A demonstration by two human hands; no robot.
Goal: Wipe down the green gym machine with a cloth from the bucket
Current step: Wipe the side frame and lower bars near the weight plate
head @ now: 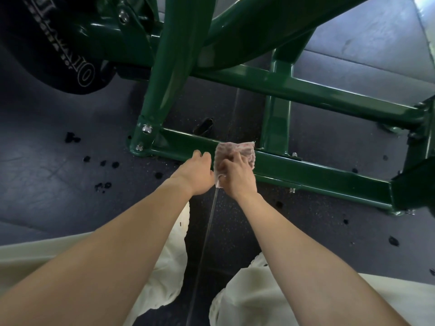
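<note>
Dark rubber gym flooring (58, 203), flecked with black crumbs, lies under cream trousers (259, 290). Beyond them both hands meet at the green machine's near base rail (306, 171). The right hand (237, 178) clutches the pinkish cloth (235, 151) draped over the rail. The left hand (200, 175) curls just beside it, its hold unclear. Lengthwise the rail runs left to right, mostly rightward of the cloth, nearer the right hand. Past the rail hangs a black weight plate (47, 43).

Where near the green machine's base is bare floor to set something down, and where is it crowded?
Bare floor lies right of the short strut, between the near rail and far rail. Crowded: left hand, right hand and cloth on the near rail; dark specks left of it.
</note>
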